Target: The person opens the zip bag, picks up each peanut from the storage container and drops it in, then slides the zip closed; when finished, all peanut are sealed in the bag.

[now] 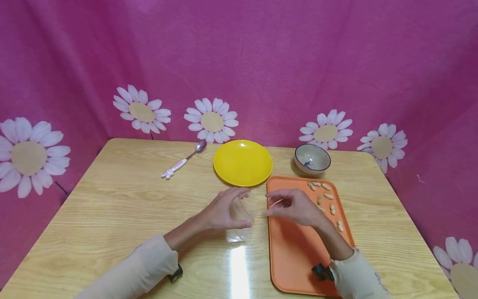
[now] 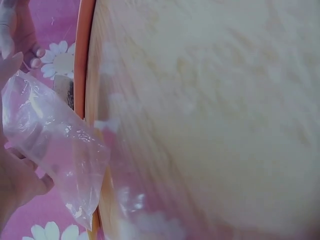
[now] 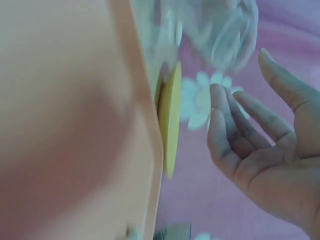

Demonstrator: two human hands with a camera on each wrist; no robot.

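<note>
Transparent plastic bag [image 2: 55, 132], grasped by the left hand [image 1: 223, 211], calls for a light grip; the right hand [image 1: 295, 206], near it, is empty and loosely curved.

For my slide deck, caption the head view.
Left hand holding a clear bag beside an empty right hand above an orange tray with peanuts.

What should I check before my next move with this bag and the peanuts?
1. Left grip holding the clear plastic bag: ok, bag lies between thumb and fingers.
2. Right grip free: ok, fingers loosely bent, nothing held.
3. Bag mouth spread: cannot tell, the film is too clear.
4. Unshelled peanuts inside the orange tray: ok, all those visible lie there.
5. Right grip directed at the peanuts: not ok, its fingertips point toward the bag.
6. Patterned bowl upright: ok.
</note>
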